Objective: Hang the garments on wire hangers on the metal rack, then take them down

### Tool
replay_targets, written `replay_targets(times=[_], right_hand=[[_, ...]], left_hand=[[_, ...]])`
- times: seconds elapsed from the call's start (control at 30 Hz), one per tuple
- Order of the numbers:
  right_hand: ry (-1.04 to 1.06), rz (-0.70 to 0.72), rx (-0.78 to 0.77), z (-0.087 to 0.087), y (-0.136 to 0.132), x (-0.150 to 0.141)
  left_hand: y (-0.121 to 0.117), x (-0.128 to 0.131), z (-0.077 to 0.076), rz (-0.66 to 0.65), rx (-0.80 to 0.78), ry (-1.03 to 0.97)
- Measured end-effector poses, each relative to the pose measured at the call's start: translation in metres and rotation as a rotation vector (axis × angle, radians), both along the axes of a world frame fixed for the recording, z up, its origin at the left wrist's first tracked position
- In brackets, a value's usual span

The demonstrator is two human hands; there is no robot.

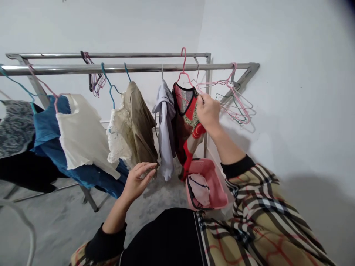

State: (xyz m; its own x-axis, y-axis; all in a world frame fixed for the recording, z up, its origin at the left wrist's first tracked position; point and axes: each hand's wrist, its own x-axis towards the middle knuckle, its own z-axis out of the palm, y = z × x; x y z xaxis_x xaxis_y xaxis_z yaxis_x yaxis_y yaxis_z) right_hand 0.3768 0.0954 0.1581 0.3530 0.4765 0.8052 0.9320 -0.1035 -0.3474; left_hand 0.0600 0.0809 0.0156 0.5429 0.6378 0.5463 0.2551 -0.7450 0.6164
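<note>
White walls (pixel 291 74); silver metal rail (pixel 144 68) carries hung garments (pixel 80 129), left to centre. Right hand (pixel 208 111) pinches a red-black patterned top (pixel 179 125) on a pink hanger (pixel 183 62), upper centre; left hand (pixel 138 181) empty. Unhung: one pale garment (pixel 197 188) in pink plastic basket (pixel 219 184), lower centre.

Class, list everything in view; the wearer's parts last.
Rack: one, silver, across view
Patterned garment: one, grey, far left
Dark cloth: count unclear, black, left
Clothing: count unclear, blue, left
Vest: one, white, left
Lacy garment: one, cream, centre left
Draped garment: one, brownish, centre
Pale garment: one, greyish, centre
Top: one, red patterned, centre
Loaded hangers: several, mostly blue or pink, front
Spare hangers: several, pink, white, green, right
Rear hangers: several, black, purple, back left
Basket: one, pink, floor
Laundry piece: one, pale pink, in basket
Tube: one, whitish, lower left
Walls: two, white, behind
Floor: one, grey, below
Worn clothes: count unclear, checked, black, foreground
Left hand: one, bare, centre
Right hand: one, bare, at top
</note>
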Motion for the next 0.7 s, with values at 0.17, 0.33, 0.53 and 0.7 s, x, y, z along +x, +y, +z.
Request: replay_targets(times=[0.17,0.33,0.53,0.7], right_hand=[[0.042,0.063,-0.158,-0.007,0.037,-0.006],[0.12,0.125,-0.293,-0.027,0.038,-0.01],[0.132,0.351,-0.153,-0.104,-0.031,-0.007],[0.438,0.28,-0.378,-0.236,-0.125,0.007]], left_hand=[[0.001,-0.001,-0.007,-0.017,-0.023,0.007],[0.001,0.011,-0.013,-0.045,-0.089,0.062],[-0.001,0.046,-0.03,-0.136,-0.162,0.126],[-0.004,0.082,-0.054,-0.201,-0.225,0.186]])
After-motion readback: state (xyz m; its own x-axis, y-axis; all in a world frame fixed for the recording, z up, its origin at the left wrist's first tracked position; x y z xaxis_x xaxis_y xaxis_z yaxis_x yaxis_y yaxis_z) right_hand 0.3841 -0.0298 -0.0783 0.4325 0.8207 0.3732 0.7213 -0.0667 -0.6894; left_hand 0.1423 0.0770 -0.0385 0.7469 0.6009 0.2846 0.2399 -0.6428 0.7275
